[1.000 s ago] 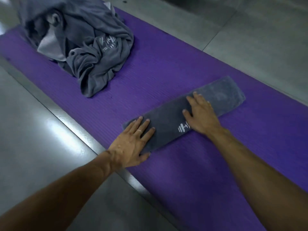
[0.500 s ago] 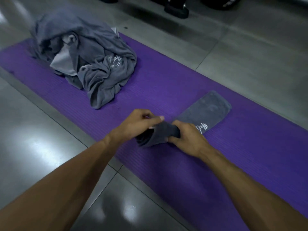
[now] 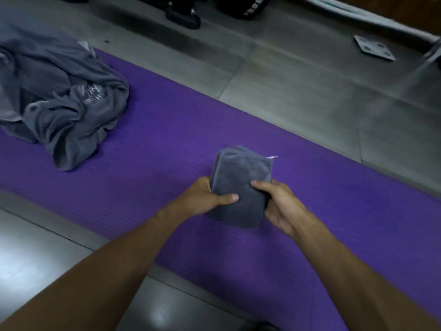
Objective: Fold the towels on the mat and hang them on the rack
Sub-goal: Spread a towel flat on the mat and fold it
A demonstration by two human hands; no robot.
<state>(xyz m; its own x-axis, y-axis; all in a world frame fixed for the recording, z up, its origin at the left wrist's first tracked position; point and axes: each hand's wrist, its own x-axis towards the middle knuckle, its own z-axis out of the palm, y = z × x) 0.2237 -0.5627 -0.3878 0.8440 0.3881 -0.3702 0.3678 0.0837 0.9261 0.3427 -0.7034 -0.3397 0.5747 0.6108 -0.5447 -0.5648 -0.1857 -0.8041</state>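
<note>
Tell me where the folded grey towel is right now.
In the head view, the folded towel sits centre frame over the purple mat, gripped by the left hand and the right hand, right of the unfolded towel pile.

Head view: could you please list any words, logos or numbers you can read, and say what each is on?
None is readable.
Pale print on the crumpled towel pile: too blurred.
White lettering on the dark object at the top: too blurred.
White tag on the folded towel: no visible text.
</note>
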